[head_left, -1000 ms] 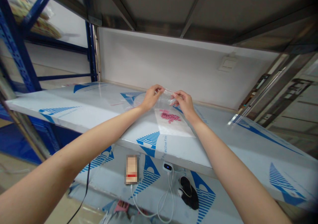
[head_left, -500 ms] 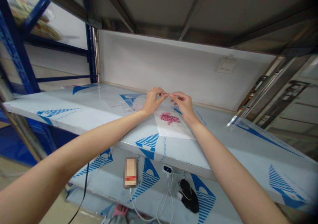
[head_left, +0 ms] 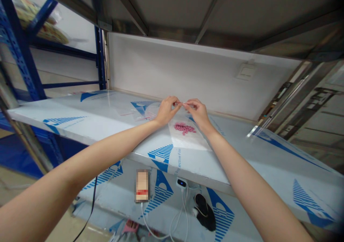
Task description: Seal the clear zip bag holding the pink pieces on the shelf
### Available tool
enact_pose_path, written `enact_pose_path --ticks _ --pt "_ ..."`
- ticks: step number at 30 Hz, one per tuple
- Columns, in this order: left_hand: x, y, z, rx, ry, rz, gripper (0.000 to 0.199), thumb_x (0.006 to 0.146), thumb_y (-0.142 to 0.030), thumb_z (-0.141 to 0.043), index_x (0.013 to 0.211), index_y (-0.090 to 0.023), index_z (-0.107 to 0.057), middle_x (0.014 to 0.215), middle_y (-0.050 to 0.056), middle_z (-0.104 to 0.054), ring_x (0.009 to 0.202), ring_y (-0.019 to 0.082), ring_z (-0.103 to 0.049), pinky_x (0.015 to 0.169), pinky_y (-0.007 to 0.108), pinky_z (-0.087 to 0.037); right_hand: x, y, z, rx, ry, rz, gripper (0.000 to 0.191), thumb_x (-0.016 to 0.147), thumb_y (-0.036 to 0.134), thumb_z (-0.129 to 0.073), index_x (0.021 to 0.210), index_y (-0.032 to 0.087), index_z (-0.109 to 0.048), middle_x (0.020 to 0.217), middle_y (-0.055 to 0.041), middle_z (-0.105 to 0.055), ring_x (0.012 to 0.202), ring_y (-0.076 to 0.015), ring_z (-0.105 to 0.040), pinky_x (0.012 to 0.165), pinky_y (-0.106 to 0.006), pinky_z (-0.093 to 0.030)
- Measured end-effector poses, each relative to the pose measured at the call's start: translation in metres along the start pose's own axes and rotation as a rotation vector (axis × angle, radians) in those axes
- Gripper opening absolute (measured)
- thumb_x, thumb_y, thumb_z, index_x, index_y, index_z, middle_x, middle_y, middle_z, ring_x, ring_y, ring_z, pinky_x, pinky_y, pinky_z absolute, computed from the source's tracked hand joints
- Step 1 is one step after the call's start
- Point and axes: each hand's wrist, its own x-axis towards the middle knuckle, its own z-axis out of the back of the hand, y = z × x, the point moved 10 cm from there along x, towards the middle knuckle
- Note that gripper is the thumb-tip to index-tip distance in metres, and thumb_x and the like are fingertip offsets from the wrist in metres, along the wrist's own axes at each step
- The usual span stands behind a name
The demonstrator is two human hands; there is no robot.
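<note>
A clear bag [head_left: 189, 141] with a pile of small pink pieces [head_left: 185, 128] inside lies flat on the film-covered shelf [head_left: 107, 131]. Beyond the pile, my left hand [head_left: 168, 109] pinches the far edge of the bag between thumb and fingers. My right hand [head_left: 197, 114] pinches the same edge just beside it, the fingertips of both hands almost touching. To the left of my left hand, clear plastic bags with red strips [head_left: 146, 116] lie on the shelf.
On the lower shelf are a blurred-out phone [head_left: 142, 185] on a cable, a white power bank [head_left: 182, 183] and a black object [head_left: 204, 212]. A metal shelf [head_left: 172, 13] hangs overhead; blue racking [head_left: 23, 52] stands at left.
The fingers of my right hand have closed in more tightly beside my left fingertips. The view has shifted very slightly; the pink pieces stay in the same place on the shelf.
</note>
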Motion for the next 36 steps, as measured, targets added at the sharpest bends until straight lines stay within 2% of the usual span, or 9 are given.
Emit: enact_pose_path --ticks 6,11,13,16,21,24,29,34,36 --pt "-0.001 0.014 -0.008 0.081 0.088 0.019 0.024 0.101 -0.035 -0.041 0.107 -0.02 -0.059 0.104 0.006 -0.066 0.101 0.021 -0.056 0.095 0.035 -0.038 0.004 -0.013 0.031 -0.155 -0.182 0.0 0.025 0.074 0.044 -0.072 0.075 0.019 -0.07 0.085 -0.0066 -0.065 0.077 -0.0196 -0.058 0.074 -0.033 -0.047" --pt "-0.001 0.077 0.023 0.346 -0.005 0.293 0.033 0.099 -0.035 -0.042 0.126 -0.019 -0.052 0.116 0.01 -0.064 0.114 0.028 -0.052 0.1 0.043 -0.033 -0.016 -0.02 0.109 -0.414 -0.588 -0.172 0.025 0.083 0.034 -0.063 0.094 0.015 -0.075 0.101 -0.0122 -0.071 0.088 -0.0257 -0.061 0.085 -0.039 -0.047" --pt "-0.007 0.101 0.043 0.529 -0.038 0.465 0.032 0.097 -0.03 -0.04 0.121 -0.016 -0.056 0.121 0.014 -0.062 0.118 0.03 -0.05 0.1 0.044 -0.034 -0.021 -0.016 0.125 -0.575 -0.61 -0.227 0.03 0.09 0.027 -0.054 0.108 0.014 -0.074 0.112 -0.0129 -0.07 0.099 -0.0266 -0.062 0.09 -0.039 -0.046" --pt "-0.023 0.129 0.059 0.748 0.05 0.694 0.036 0.093 -0.026 -0.041 0.118 -0.011 -0.061 0.128 0.02 -0.057 0.125 0.034 -0.046 0.102 0.047 -0.034 -0.021 -0.027 0.121 -0.858 -0.373 -0.386 0.032 0.093 0.025 -0.051 0.115 0.019 -0.073 0.112 -0.0123 -0.071 0.107 -0.0282 -0.063 0.092 -0.039 -0.045" --pt "-0.047 0.157 0.064 0.815 0.234 0.902 0.045 0.091 -0.021 -0.039 0.131 -0.004 -0.054 0.141 0.026 -0.046 0.132 0.036 -0.04 0.104 0.048 -0.033 -0.032 -0.069 0.067 -1.088 0.277 -0.555 0.042 0.093 0.053 -0.053 0.102 0.021 -0.078 0.105 -0.0138 -0.072 0.109 -0.0328 -0.063 0.096 -0.045 -0.042" --pt "-0.048 0.159 0.069 0.838 0.188 0.882 0.044 0.09 -0.016 -0.038 0.129 -0.002 -0.054 0.14 0.028 -0.046 0.13 0.036 -0.041 0.099 0.046 -0.037 -0.031 -0.069 0.059 -1.111 0.288 -0.536 0.056 0.098 0.058 -0.037 0.098 0.02 -0.078 0.104 -0.0151 -0.072 0.11 -0.0334 -0.063 0.099 -0.048 -0.039" --pt "-0.034 0.142 0.082 0.883 0.044 0.74 0.037 0.09 -0.015 -0.039 0.118 -0.002 -0.058 0.123 0.025 -0.058 0.119 0.036 -0.05 0.095 0.044 -0.039 -0.024 -0.064 0.063 -1.102 0.218 -0.488 0.048 0.101 0.045 -0.038 0.096 0.019 -0.078 0.1 -0.0144 -0.073 0.107 -0.0315 -0.065 0.102 -0.049 -0.037" --pt "-0.005 0.074 0.077 0.766 -0.205 0.288 0.035 0.099 -0.027 -0.029 0.114 -0.013 -0.058 0.111 0.016 -0.063 0.108 0.031 -0.053 0.092 0.043 -0.037 -0.015 -0.048 0.037 -0.636 0.187 -0.332 0.032 0.094 0.034 -0.053 0.116 0.019 -0.07 0.11 -0.0119 -0.072 0.108 -0.0258 -0.065 0.099 -0.041 -0.043" --pt "-0.001 0.04 0.058 0.65 -0.199 0.062 0.038 0.102 -0.035 -0.026 0.115 -0.016 -0.057 0.108 0.013 -0.062 0.104 0.028 -0.054 0.092 0.041 -0.036 -0.015 -0.032 0.002 -0.299 0.288 -0.209 0.054 0.086 0.028 -0.065 0.138 0.02 -0.054 0.121 -0.0114 -0.068 0.109 -0.0222 -0.064 0.096 -0.038 -0.047"
